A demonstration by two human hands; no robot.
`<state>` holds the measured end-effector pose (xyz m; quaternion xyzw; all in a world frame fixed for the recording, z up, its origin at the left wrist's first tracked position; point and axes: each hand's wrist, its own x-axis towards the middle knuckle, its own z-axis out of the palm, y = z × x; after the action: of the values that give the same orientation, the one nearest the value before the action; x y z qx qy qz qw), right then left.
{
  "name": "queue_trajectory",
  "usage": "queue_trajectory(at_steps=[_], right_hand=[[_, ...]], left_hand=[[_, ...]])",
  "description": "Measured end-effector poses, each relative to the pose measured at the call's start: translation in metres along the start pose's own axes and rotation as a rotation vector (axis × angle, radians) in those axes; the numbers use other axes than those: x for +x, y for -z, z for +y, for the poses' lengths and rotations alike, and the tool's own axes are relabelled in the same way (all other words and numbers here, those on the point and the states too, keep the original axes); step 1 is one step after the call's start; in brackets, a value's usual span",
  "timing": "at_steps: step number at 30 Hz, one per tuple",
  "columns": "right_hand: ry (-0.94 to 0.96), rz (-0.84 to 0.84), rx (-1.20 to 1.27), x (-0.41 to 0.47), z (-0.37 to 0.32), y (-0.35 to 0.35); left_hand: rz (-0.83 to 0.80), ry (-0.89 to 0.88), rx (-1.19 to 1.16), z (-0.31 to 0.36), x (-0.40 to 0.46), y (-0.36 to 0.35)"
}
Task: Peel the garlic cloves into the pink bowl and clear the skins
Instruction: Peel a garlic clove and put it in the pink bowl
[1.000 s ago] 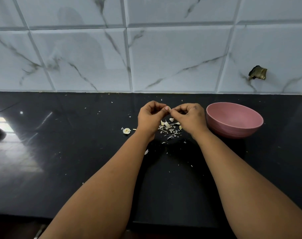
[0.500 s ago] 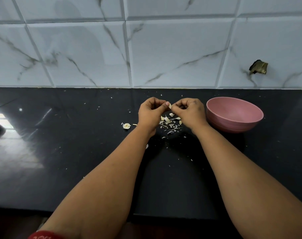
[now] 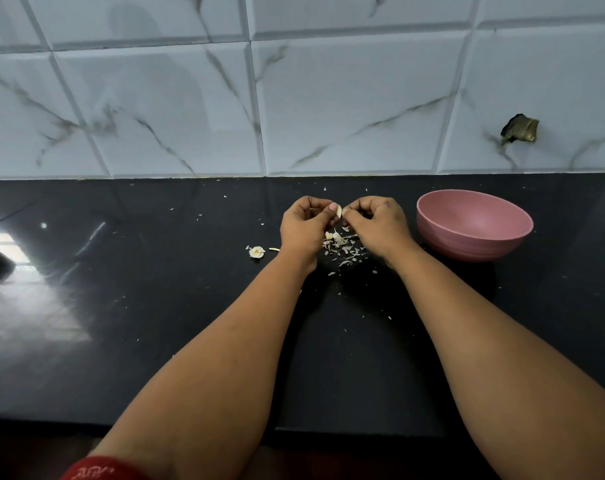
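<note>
Head view. Both forearms extend from the lower edge toward the centre of the frame, over a black countertop (image 3: 121, 306). The left hand (image 3: 306, 225) and right hand (image 3: 377, 221) meet just above centre, fingers of both curled inward. Between their fingertips sits one pale garlic clove (image 3: 339, 211); the left thumb and fingers pinch it from the left, and the right hand's fingertips pinch its right edge. How much skin is left on the clove cannot be told.

Directly below the hands, on the counter, lies a loose heap of garlic skins (image 3: 342, 249), with small flakes scattered around it and toward the upper centre. A separate pale garlic remnant (image 3: 256, 252) lies left of the left wrist, apart from the heap.

The pink bowl (image 3: 474, 225) stands upright right of centre, near the right hand but not touching it. Its visible interior shows no cloves.

White marble-pattern wall tiles (image 3: 328, 98) fill the upper half. A red sleeve (image 3: 100, 471) shows at lower left.
</note>
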<state>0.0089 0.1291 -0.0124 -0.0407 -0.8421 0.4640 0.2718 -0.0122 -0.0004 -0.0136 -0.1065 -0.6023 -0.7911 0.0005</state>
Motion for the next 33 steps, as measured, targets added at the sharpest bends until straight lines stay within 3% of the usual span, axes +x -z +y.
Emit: queue_trajectory(at_steps=[10,18,26,33], right_hand=[[0.039,-0.005,0.039,0.001,0.001,0.002],[-0.04,-0.021,0.118,-0.001,0.002,0.001],[-0.079,-0.079,0.027,0.0,-0.001,-0.006],[-0.165,-0.068,0.362,0.0,-0.007,-0.002]], left_hand=[[-0.001,-0.059,0.027,-0.001,0.003,0.0],[-0.015,-0.048,0.014,-0.004,0.003,0.0],[-0.052,0.018,-0.009,-0.003,0.003,0.0],[-0.079,0.063,-0.179,0.001,0.003,-0.001]])
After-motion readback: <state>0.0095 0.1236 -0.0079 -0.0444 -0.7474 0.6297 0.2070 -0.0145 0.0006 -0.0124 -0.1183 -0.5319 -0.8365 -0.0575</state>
